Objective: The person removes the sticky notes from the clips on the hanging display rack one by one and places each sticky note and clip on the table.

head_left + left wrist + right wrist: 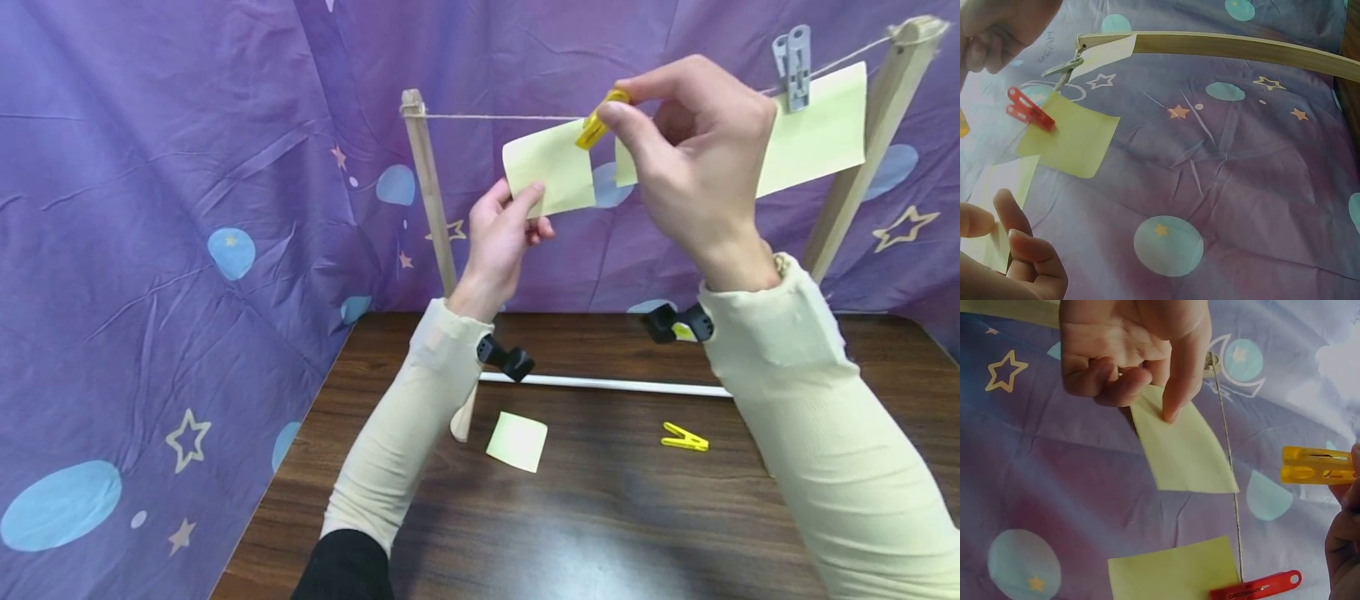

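My left hand (pixel 501 242) pinches a pale yellow sticky note (pixel 551 171) by its lower left part, just below the string (pixel 487 117). Between right thumb and fingers, my right hand (pixel 697 150) holds a yellow clothespin (pixel 600 123). In the right wrist view that clothespin (pixel 1313 465) is apart from both note and string. A red clothespin (pixel 1254 587) clips another note (pixel 1172 569) to the string; my right hand hides that pin in the head view. Farther right, a gray clothespin (pixel 797 71) clips a note (pixel 817 129).
Wooden posts (pixel 429 179) (pixel 873 142) hold the string's ends. On the brown table (pixel 600 517) lie a sticky note (pixel 517 442) and an open-legged yellow clothespin (pixel 684 437). A white rod (pixel 600 383) runs low across the stand. Purple patterned cloth (pixel 225 167) hangs behind.
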`<state>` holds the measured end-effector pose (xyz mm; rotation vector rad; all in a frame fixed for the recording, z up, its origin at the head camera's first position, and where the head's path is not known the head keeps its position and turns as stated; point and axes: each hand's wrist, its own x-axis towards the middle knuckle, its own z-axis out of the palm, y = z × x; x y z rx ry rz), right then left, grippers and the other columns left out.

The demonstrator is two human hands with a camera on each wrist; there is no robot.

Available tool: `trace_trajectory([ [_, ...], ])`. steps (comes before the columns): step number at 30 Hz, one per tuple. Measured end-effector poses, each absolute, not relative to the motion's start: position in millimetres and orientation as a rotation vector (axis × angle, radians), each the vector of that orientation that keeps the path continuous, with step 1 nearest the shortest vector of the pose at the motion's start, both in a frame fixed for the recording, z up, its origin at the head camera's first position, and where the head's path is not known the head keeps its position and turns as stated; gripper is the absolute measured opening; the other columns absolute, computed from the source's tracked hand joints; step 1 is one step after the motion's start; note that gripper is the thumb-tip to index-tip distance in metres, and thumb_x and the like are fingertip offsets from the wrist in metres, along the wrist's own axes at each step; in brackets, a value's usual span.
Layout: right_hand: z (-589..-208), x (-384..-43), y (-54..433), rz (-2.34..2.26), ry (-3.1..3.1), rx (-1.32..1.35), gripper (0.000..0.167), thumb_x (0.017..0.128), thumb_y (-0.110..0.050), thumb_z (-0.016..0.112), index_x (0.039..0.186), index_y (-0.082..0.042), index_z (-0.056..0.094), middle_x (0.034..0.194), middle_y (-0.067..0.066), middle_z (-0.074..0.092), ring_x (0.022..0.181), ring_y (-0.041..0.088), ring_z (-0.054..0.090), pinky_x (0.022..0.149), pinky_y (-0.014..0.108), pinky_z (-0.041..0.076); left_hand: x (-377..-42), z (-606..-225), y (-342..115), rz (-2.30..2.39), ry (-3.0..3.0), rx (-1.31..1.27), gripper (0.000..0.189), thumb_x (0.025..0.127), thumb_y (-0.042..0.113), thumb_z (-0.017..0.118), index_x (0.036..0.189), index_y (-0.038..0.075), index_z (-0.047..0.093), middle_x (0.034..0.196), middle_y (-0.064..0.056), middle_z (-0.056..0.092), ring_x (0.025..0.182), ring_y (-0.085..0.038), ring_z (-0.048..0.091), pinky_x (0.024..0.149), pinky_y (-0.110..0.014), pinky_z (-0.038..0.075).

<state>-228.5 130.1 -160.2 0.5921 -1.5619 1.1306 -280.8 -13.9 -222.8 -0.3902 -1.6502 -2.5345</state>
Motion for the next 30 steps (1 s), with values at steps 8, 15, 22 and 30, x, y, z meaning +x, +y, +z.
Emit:
trace_trajectory([
  [8, -172.6, -226.3, 135.5, 1.272, -1.589, 0.521, 0.014, 0.082, -0.003, 0.073, 0.09, 0.008, 0.07, 0.079, -0.015, 0.066, 0.054, -0.002, 0.058, 0.05, 0.012, 0.037, -277.2, -231.3, -17.1, -2.478, -1.703, -0.456, 0.008, 0.096, 0.005, 0.055, 0.102, 0.001, 0.057, 0.066, 0.0, 0.057, 0.044, -0.008, 0.052, 0.049, -0.019, 0.038],
  [15, -179.3, -222.5, 137.4, 1.336, -1.581, 0.525, 0.007, 0.085, -0.004, 0.07, 0.091, -0.003, 0.07, 0.085, -0.011, 0.067, 0.063, 0.001, 0.066, 0.048, 0.012, 0.041, -275.5, -237.3, -19.7, -2.472, -1.691, -0.456, 0.011, 0.096, 0.005, 0.055, 0.104, -0.001, 0.057, 0.072, -0.001, 0.058, 0.045, -0.009, 0.052, 0.049, -0.019, 0.039],
  [22, -184.3, -216.8, 139.9, 1.387, -1.548, 0.536, 0.012, 0.082, 0.001, 0.071, 0.093, 0.004, 0.069, 0.085, -0.007, 0.068, 0.061, 0.001, 0.067, 0.047, 0.012, 0.041, -272.9, -238.7, -21.8, -2.457, -1.664, -0.481, 0.011, 0.095, 0.003, 0.054, 0.104, -0.003, 0.057, 0.073, -0.001, 0.057, 0.045, -0.009, 0.052, 0.049, -0.02, 0.039],
  [30, -188.8, -214.5, 141.8, 1.449, -1.479, 0.577, 0.012, 0.081, 0.002, 0.072, 0.092, 0.003, 0.069, 0.085, -0.002, 0.068, 0.06, 0.002, 0.067, 0.049, 0.011, 0.046, -266.7, -240.0, -24.4, -2.457, -1.646, -0.511, 0.009, 0.095, 0.003, 0.054, 0.103, -0.002, 0.057, 0.075, -0.002, 0.057, 0.045, -0.009, 0.052, 0.049, -0.02, 0.04],
])
